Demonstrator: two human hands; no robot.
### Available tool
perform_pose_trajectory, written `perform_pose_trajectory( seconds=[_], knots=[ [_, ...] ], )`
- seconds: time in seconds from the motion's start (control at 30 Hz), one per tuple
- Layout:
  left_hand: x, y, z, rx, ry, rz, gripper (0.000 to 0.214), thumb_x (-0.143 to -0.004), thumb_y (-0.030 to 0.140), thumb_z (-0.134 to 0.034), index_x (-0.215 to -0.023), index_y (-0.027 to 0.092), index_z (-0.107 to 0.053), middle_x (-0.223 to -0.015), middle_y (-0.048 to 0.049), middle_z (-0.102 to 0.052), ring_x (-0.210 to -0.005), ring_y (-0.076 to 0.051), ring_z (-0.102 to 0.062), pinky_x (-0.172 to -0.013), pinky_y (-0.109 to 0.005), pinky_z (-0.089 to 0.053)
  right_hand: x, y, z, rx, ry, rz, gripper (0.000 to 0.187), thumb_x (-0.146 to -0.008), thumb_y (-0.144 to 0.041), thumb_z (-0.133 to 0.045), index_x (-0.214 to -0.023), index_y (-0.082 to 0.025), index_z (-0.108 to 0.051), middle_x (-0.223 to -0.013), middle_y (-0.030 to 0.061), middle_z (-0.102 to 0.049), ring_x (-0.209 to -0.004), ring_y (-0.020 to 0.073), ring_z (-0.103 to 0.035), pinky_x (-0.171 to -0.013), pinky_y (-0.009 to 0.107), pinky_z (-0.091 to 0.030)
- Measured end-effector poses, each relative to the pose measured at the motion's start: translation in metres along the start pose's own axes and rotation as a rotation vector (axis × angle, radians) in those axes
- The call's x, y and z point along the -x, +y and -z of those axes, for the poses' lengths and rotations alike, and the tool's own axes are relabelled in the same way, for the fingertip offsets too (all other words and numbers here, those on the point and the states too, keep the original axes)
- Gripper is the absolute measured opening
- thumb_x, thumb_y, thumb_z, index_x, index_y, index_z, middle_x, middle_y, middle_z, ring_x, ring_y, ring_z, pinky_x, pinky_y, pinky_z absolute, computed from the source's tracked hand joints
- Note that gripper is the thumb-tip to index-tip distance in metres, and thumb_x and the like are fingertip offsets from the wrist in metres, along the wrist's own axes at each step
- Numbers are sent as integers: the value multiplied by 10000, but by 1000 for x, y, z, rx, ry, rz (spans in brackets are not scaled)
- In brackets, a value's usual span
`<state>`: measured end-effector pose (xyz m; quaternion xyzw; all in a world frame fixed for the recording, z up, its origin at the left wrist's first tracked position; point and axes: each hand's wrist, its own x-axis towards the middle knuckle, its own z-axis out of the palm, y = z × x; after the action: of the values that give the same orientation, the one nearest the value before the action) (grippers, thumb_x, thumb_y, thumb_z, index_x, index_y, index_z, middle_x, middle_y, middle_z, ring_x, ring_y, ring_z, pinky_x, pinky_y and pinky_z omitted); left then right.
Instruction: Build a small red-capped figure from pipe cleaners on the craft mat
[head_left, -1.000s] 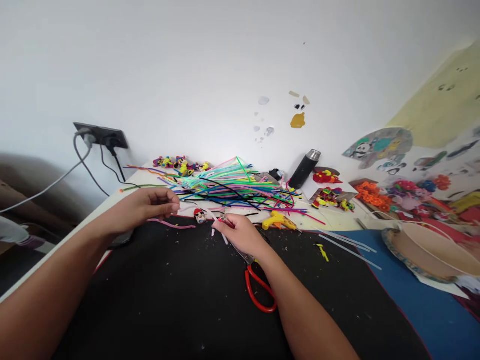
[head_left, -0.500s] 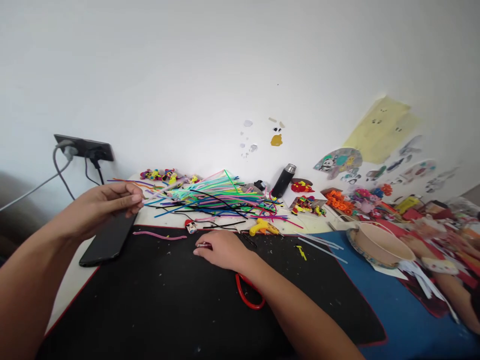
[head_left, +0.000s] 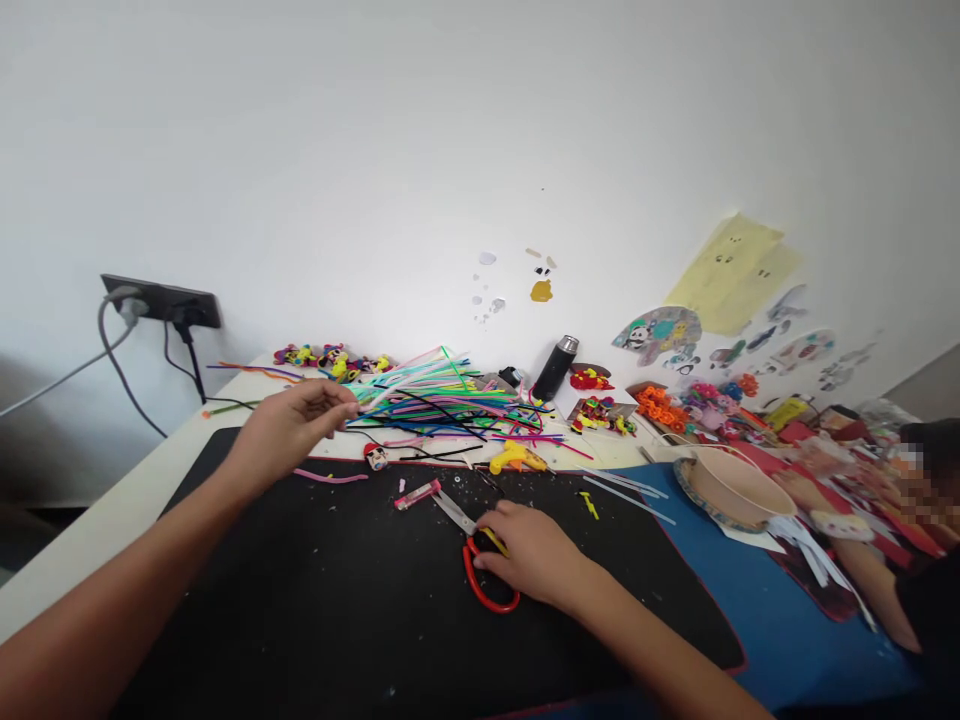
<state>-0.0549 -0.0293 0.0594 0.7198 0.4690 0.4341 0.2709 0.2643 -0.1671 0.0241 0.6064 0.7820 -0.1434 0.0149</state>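
My left hand hovers at the near edge of a heap of coloured pipe cleaners, its fingertips pinched on a pale, thin pipe cleaner that points into the heap. My right hand lies curled over the red handles of a pair of scissors on the black mat; the blades point up and left. A small pink tool lies just past the blade tips. A loose pink pipe cleaner and a small figure head lie near my left hand.
A yellow glue gun and a black bottle stand behind the mat. A socket strip with cables hangs on the wall at left. To the right are a blue mat, a round tray, craft pieces, and another person's arm.
My right hand let go of the small pink tool and drew back right onto the scissors' handles. My left hand moved right to the heap with its pale pipe cleaner.
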Motion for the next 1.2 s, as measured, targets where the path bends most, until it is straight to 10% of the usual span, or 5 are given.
perform_pose_trajectory(
  seconds=[0.27,0.63,0.97,1.2],
  knots=[
    [-8,21,-50,89,-124,-174,278,-861,494,-656,-865,217,-671,-843,-40,-742,-720,-180,-686,-694,-283,-541,16,0,-12,71,-7,-104,335,-937,-340,-659,-1235,-190,-684,-1170,139,-708,-1070,316,-694,-876,364,-499],
    [-21,11,-100,729,-100,259,437,-655,502,-900,-860,163,-716,-854,-60,-768,-743,-181,-716,-810,-347,-612,18,3,-18,-87,56,-160,319,-838,-279,-645,-1138,-185,-697,-1040,108,-760,-892,276,-729,-707,312,-442],
    [-20,-1,-104,981,-71,405,427,-553,260,-978,-891,133,-749,-852,-57,-772,-771,-157,-730,-770,-261,-616,18,22,-40,-1039,-85,-308,577,-826,-384,-756,-1336,-184,-573,-706,-54,-609,-500,93,-509,-506,221,-370],
    [-18,-3,-108,1024,-103,402,370,-565,293,-991,-823,149,-768,-821,-51,-763,-712,-154,-706,-680,-260,-608,25,12,-49,-1485,-81,-215,536,-790,-555,-800,-1073,-141,-613,-555,-79,-522,-373,50,-376,-391,188,-257]
  ],
)
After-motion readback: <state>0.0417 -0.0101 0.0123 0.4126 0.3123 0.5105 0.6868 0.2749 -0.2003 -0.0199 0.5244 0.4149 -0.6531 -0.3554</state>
